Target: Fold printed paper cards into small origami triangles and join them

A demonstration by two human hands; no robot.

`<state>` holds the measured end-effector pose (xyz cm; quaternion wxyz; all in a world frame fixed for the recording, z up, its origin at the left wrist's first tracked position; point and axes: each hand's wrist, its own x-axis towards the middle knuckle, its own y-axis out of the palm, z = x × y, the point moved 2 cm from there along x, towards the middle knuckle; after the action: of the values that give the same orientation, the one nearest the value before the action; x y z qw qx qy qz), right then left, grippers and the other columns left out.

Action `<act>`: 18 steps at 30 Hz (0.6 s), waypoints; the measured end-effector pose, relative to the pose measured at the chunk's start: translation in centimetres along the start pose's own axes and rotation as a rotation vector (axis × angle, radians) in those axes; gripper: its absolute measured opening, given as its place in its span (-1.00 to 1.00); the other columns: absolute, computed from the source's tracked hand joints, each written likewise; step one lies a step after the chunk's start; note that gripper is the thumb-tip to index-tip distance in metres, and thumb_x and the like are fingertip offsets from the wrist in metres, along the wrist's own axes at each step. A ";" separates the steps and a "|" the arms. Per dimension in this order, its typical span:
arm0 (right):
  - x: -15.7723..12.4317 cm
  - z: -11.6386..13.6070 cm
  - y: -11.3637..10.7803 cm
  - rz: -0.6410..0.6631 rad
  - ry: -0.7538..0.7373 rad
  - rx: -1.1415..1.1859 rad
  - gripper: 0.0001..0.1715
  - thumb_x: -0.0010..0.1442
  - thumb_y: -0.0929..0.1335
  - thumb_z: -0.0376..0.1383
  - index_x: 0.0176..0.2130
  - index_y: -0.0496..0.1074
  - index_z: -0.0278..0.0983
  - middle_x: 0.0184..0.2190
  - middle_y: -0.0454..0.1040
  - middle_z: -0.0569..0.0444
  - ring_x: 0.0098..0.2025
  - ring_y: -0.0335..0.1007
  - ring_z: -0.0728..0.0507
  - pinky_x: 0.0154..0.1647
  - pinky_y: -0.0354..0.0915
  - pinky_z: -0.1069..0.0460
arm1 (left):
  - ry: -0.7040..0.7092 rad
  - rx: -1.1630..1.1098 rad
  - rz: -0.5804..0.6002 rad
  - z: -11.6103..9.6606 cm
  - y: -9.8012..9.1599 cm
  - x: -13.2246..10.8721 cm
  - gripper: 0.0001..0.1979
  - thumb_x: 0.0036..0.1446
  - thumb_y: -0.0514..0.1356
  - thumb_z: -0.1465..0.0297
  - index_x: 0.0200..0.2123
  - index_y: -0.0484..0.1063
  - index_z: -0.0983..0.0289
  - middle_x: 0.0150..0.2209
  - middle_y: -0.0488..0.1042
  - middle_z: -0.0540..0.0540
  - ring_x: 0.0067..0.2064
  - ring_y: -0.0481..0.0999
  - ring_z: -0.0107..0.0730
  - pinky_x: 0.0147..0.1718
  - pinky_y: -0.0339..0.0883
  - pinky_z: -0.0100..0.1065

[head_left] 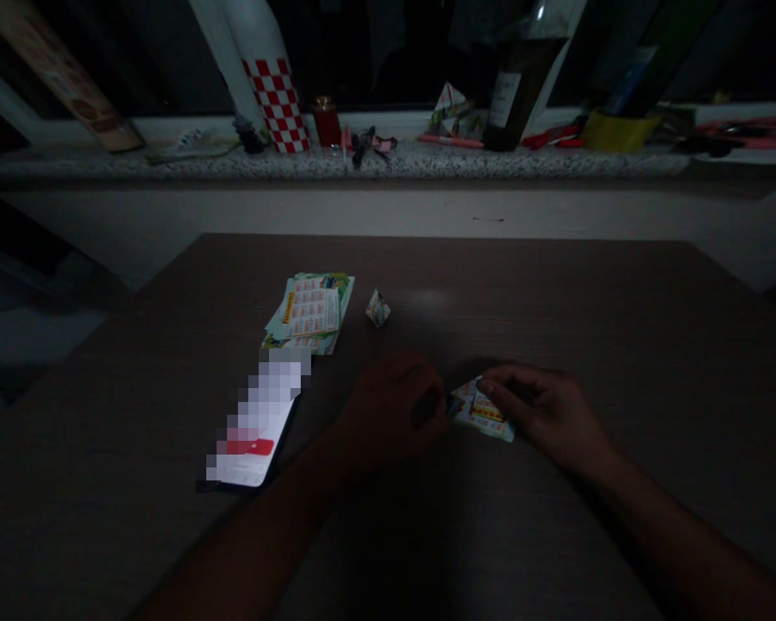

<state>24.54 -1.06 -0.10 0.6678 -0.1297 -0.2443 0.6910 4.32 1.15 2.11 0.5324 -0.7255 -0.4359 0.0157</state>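
Both my hands rest on a dark wooden table (556,293) in dim light. My left hand (394,410) is curled, its fingers pinching the left edge of a small folded printed paper (482,414). My right hand (543,410) presses its fingertips on the top of the same paper. A finished small folded paper piece (378,308) lies farther back on the table. To its left sits a stack of printed paper sheets (310,313).
A lit phone (259,423) lies left of my left hand. On the stone window sill (168,164) behind stand a red-and-white checkered container (277,103), a small red jar (327,121), a dark bottle (517,86), pens and other clutter.
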 end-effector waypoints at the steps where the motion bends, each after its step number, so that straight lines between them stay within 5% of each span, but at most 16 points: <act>1: 0.2 -0.3 0.4 0.037 0.012 0.013 -0.77 0.19 0.34 -0.18 -0.33 0.53 -0.27 -0.43 0.58 0.06 -0.42 0.50 -0.11 -0.42 0.38 0.04 | -0.002 0.003 0.014 -0.1 0.2 0.0 -0.95 0.11 0.13 0.44 -0.31 0.35 0.29 -0.30 0.43 0.11 -0.23 0.41 -0.30 -0.22 0.34 -0.27; 10: 1.1 -1.5 1.3 0.047 -0.214 -0.200 -0.74 0.19 0.36 -0.28 -0.09 0.48 -0.24 -0.22 0.56 -0.01 -0.17 0.47 -0.17 -0.11 0.35 -0.09 | 0.071 0.030 0.313 0.3 1.6 -0.5 -0.55 0.05 0.25 0.33 0.03 0.33 0.28 0.10 0.35 0.18 0.12 0.29 -0.13 0.11 0.17 -0.11; 18: 0.8 -1.7 0.3 0.163 -0.367 -0.280 -0.88 0.21 0.36 -0.34 -0.22 0.51 -0.20 -0.24 0.55 0.03 -0.16 0.45 -0.16 -0.08 0.31 -0.10 | 0.054 0.064 0.419 0.4 1.5 -0.4 -0.55 0.09 0.23 0.29 0.05 0.34 0.28 0.08 0.38 0.14 0.11 0.30 -0.16 0.13 0.12 -0.13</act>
<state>25.10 -0.01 -1.56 0.5299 -0.1122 -0.4437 0.7140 4.81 1.10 0.55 0.5516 -0.7832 -0.2605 0.1205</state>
